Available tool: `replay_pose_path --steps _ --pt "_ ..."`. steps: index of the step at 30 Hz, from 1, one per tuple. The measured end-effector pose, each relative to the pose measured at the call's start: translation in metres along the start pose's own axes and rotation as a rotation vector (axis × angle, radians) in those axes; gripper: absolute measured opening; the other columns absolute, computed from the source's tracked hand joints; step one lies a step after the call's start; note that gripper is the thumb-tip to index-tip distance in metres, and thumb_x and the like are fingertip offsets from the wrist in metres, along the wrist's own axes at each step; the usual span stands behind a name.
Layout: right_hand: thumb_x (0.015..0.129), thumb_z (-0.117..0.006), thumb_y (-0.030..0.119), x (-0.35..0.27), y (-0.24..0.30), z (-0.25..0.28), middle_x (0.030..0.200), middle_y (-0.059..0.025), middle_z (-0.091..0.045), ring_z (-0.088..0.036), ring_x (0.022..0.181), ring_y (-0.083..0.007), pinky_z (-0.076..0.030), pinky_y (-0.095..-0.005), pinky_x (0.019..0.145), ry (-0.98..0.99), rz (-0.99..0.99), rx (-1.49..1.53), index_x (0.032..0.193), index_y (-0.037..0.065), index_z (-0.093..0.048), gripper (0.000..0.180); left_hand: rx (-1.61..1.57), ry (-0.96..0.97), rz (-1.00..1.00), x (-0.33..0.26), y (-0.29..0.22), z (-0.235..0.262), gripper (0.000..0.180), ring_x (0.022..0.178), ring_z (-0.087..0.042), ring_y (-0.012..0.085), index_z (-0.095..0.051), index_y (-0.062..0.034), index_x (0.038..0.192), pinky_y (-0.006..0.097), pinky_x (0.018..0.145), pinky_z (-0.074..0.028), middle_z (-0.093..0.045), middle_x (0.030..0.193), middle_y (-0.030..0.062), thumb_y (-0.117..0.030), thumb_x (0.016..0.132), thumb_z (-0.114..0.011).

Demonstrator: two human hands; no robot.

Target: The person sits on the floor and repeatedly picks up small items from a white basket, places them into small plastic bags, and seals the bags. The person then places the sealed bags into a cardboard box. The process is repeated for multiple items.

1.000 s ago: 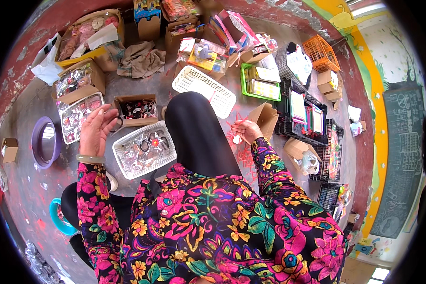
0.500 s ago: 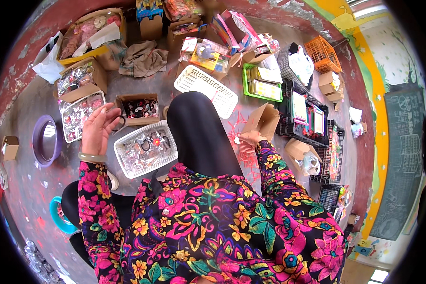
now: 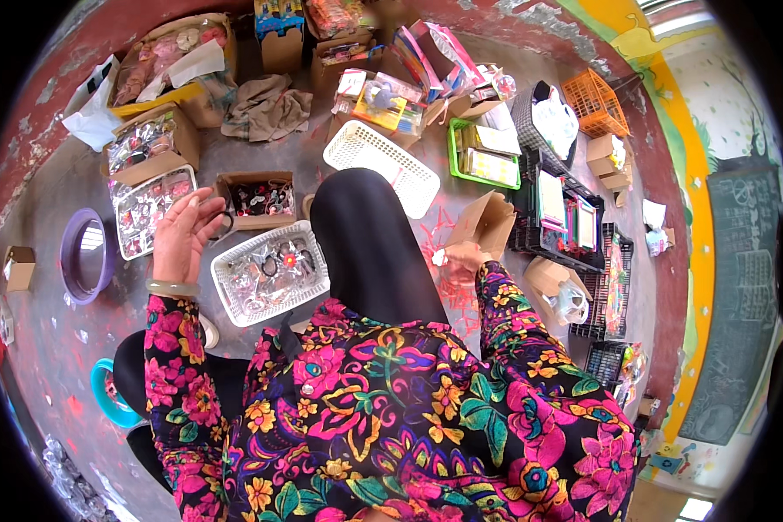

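Note:
My left hand (image 3: pixel 181 237) is raised over the left side, its fingers partly curled. A thin black loop, like a hair tie (image 3: pixel 225 228), hangs at its fingertips. Just right of it stands a white plastic basket (image 3: pixel 231 304) holding clear-bagged hair accessories, among them a red flower-like piece (image 3: pixel 289 259). To the right of my knee, my right hand (image 3: pixel 466 255) is closed, a small white piece (image 3: pixel 440 257) showing at its fingertips; I cannot make out what it is. An open cardboard box (image 3: pixel 493 219) stands right behind that hand.
Another white basket (image 3: pixel 130 247) of packets and a small carton (image 3: pixel 257 221) lie beyond my left hand. A purple basin (image 3: pixel 67 261) sits farther left. Ahead are a white basket (image 3: pixel 417 202) and a green basket (image 3: pixel 452 161); black crates (image 3: pixel 522 230) line the right.
My right hand has shifted slightly and turned. The red flower-like piece shows more plainly in the basket. My left hand stays almost still; the whole view has shifted a little.

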State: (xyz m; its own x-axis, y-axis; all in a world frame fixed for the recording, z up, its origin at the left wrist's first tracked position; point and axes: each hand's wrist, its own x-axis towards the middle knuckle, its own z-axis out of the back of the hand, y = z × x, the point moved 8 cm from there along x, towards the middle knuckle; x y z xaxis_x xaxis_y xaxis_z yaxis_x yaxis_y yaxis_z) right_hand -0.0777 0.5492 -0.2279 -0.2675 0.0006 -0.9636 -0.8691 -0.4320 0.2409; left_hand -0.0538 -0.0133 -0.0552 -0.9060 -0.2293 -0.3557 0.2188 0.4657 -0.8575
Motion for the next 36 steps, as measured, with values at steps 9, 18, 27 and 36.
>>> replay_pose_path --steps 9,18,27,36 --pt "0.086 -0.053 0.038 -0.080 0.168 -0.058 0.089 -0.0134 -0.065 -0.062 0.080 -0.0170 -0.047 -0.0239 0.064 0.417 0.787 0.191 0.089 0.000 -0.062 0.039 -0.073 0.043 0.009 0.002 -0.002 -0.007 0.026 0.091 -0.061 0.0202 -0.052 0.0031 0.110 0.028 0.077 -0.051 -0.061 0.098 0.0161 -0.014 0.091 -0.046" --pt "0.080 -0.063 0.023 -0.222 0.322 -0.283 0.104 -0.0048 -0.060 -0.055 0.094 -0.0097 -0.044 -0.0217 0.070 0.338 1.095 -0.384 0.113 0.002 -0.054 0.040 -0.329 0.103 -0.126 -0.009 -0.030 -0.005 0.026 0.095 -0.061 0.0254 -0.049 0.0046 0.109 0.032 0.080 -0.052 -0.060 0.100 0.0204 -0.013 0.090 -0.048" --pt "0.079 -0.065 0.015 -0.224 0.320 -0.395 0.078 0.0009 -0.061 -0.050 0.065 -0.0045 -0.040 -0.0189 0.058 0.568 1.083 -0.269 0.094 0.002 -0.063 0.020 -0.431 0.081 -0.206 -0.020 -0.046 0.004 0.026 0.097 -0.059 0.0217 -0.047 0.0017 0.113 0.032 0.083 -0.050 -0.058 0.103 0.0136 -0.013 0.091 -0.045" --pt "0.080 -0.063 0.011 -0.201 0.323 -0.382 0.071 -0.0002 -0.060 -0.049 0.059 -0.0045 -0.039 -0.0180 0.053 0.587 0.996 -0.051 0.086 0.000 -0.065 0.013 -0.411 0.104 -0.159 -0.018 -0.042 -0.003 0.029 0.102 -0.057 0.0205 -0.047 -0.0007 0.117 0.031 0.081 -0.051 -0.057 0.108 0.0122 -0.011 0.089 -0.049"
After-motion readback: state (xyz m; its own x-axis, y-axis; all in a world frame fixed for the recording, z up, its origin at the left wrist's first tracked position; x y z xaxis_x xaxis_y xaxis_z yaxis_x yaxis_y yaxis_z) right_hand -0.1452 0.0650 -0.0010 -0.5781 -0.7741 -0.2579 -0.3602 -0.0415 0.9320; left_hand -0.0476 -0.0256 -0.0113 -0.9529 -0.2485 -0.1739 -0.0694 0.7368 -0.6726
